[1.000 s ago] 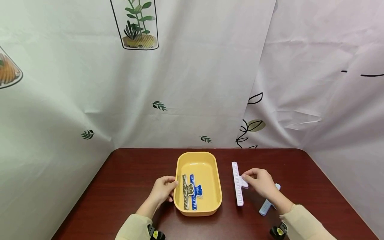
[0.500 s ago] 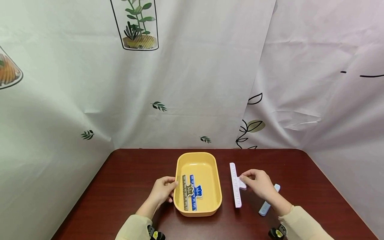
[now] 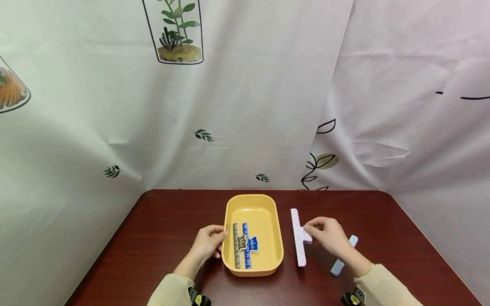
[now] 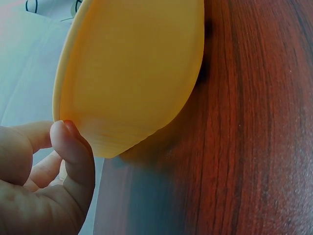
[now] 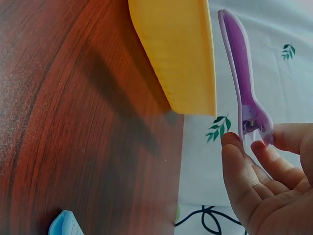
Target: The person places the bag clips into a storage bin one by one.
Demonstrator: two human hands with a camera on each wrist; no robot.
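My right hand (image 3: 330, 237) pinches the tab of a pale purple ruler clip (image 3: 297, 238), held up just right of the yellow tray (image 3: 280, 238). The right wrist view gives the purple clip (image 5: 238, 63) edge-on, thumb and fingers at its hinge end. My left hand (image 3: 206, 243) pinches the tray's left rim, thumb on the inner side; the left wrist view shows the same grip on the tray (image 4: 132, 73). Inside the tray, side by side, lie a dark olive ruler clip (image 3: 236, 246) and a blue ruler clip (image 3: 252, 244).
A light blue clip (image 3: 337, 267) lies on the dark red wooden table (image 3: 172, 212), partly hidden under the right forearm. White curtains (image 3: 245, 85) printed with plants stand behind the table and along both sides.
My right hand has shifted slightly left with the purple clip, bringing it closer to the tray. The left hand and the tray have stayed in place.
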